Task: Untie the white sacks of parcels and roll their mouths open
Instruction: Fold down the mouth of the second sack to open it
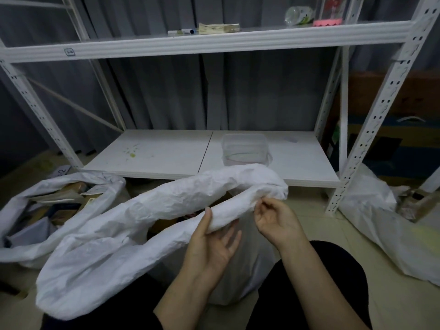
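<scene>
Head view shows the crinkled white woven-plastic sack standing on the floor between the knees, its thick rolled mouth draped across the left hand, thumb pressing on top, fingers loosely spread beneath. Right hand pinches the roll's near edge. Fabric looks light, floppy, slightly slick; take it at the rolled rim.

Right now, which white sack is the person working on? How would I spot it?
Find the white metal rack; the floor in front holds three white sacks. It is the middle sack, nearest the person, with its thick rolled rim gripped by the left hand and right hand. The left sack and right sack lie untouched.
</scene>
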